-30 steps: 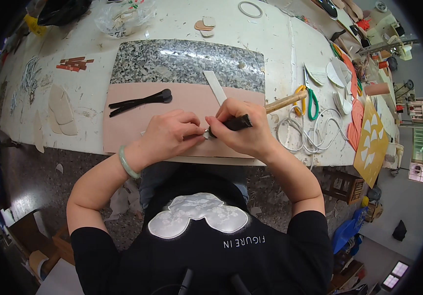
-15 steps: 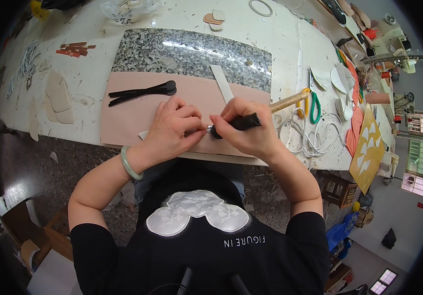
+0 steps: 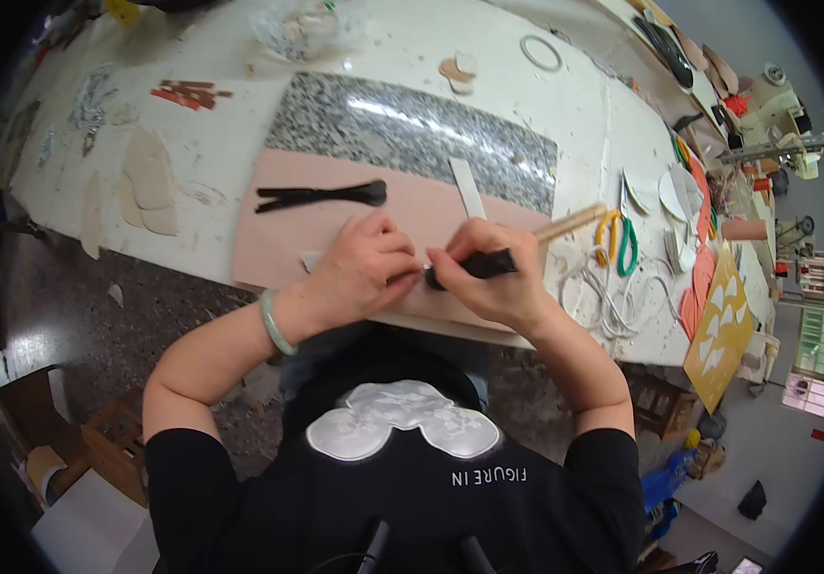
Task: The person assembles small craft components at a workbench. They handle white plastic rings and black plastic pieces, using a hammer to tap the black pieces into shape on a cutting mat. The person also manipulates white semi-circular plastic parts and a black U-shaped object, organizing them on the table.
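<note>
My right hand (image 3: pixel 503 277) is closed around a black-handled tool (image 3: pixel 489 265), whose small shiny tip points left toward my other hand. At that tip the fingers of my left hand (image 3: pixel 369 263) are bent and pressed together; whatever they grip is hidden. The end of a white strip (image 3: pixel 311 260) shows beside my left hand, partly under it. Both hands are over a pinkish sheet (image 3: pixel 268 230) at the table's near edge. Beyond them lie a black forked tool (image 3: pixel 321 195) and another white strip (image 3: pixel 467 187). A wooden handle (image 3: pixel 573 223) extends from behind my right hand.
A speckled stone slab (image 3: pixel 402 124) lies beyond the sheet. To the right are scissors (image 3: pixel 625 239) with yellow and green handles, and a tangle of white cord (image 3: pixel 613 297). Pale cut pieces (image 3: pixel 149 182) and reddish strips (image 3: pixel 192 94) are on the left side of the white table (image 3: pixel 240 57).
The whole view has shifted, so the table and its things appear further right and lower. Both hands keep nearly the same pose, my right hand still gripping the black-handled tool.
</note>
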`<state>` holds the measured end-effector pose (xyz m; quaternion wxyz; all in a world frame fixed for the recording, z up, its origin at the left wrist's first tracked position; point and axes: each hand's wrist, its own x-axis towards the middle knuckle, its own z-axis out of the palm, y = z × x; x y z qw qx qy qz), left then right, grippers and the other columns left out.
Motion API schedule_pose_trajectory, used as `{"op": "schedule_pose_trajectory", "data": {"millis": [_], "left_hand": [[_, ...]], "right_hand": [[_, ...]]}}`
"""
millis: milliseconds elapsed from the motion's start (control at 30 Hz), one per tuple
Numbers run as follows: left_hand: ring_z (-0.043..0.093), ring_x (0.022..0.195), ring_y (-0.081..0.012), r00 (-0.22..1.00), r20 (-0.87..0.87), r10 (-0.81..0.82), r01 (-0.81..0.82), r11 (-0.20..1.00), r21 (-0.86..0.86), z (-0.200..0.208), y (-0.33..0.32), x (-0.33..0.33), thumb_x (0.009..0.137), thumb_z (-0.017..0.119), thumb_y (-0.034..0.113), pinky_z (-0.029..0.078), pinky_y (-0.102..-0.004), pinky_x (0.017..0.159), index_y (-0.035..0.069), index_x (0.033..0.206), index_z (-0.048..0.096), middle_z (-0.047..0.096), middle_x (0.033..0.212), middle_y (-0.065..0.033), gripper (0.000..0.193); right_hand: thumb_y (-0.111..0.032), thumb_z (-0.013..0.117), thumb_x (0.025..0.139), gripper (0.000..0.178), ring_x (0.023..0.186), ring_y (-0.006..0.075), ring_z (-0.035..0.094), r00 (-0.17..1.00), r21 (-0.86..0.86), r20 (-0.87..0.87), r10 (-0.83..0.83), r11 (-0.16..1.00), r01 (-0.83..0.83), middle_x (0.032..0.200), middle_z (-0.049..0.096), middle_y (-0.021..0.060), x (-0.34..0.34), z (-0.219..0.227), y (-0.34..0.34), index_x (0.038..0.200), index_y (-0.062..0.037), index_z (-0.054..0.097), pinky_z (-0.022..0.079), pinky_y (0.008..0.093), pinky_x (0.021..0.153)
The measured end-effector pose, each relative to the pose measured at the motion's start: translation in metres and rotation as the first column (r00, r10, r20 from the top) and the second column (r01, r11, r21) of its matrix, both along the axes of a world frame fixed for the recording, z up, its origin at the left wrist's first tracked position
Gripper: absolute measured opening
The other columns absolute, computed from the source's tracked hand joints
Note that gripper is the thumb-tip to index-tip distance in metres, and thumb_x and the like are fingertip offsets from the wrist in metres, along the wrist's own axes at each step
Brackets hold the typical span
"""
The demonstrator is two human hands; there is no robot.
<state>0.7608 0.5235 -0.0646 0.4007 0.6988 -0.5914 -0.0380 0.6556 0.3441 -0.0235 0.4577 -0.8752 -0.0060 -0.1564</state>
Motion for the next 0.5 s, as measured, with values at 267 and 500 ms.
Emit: {"op": "schedule_pose_trajectory", "data": {"millis": [267, 500], "left_hand": [[0.057, 0.087, -0.0221, 1.0, -0.005, 0.015, -0.015, 0.999, -0.031, -0.01, 0.013, 0.003, 0.073, 0.074, 0.011, 0.046, -0.0364, 0.078, 0.009, 0.084, 0.07, 0.064, 0.085, -0.0009, 0.012], [0.056, 0.088, -0.0212, 0.998, 0.0, 0.055, -0.055, 0.998, -0.008, -0.008, 0.022, 0.005, 0.074, 0.076, 0.011, 0.046, -0.0354, 0.079, 0.01, 0.085, 0.072, 0.065, 0.086, 0.0007, 0.012]], "right_hand": [[-0.009, 0.077, 0.076, 0.02, 0.047, 0.0204, 0.061, 0.999, 0.008, 0.032, -0.012, 1.0, 0.011, 0.054, 0.06, 0.0043, 0.006, 0.003, 0.007, 0.065, -0.0099, 0.061, 0.046, 0.0297, 0.046], [-0.004, 0.077, 0.077, 0.019, 0.053, 0.0141, 0.06, 0.998, -0.083, 0.039, 0.039, 0.996, -0.036, 0.063, 0.064, 0.0062, 0.011, 0.016, 0.014, 0.067, -0.0046, 0.061, 0.046, 0.0258, 0.051]]}}
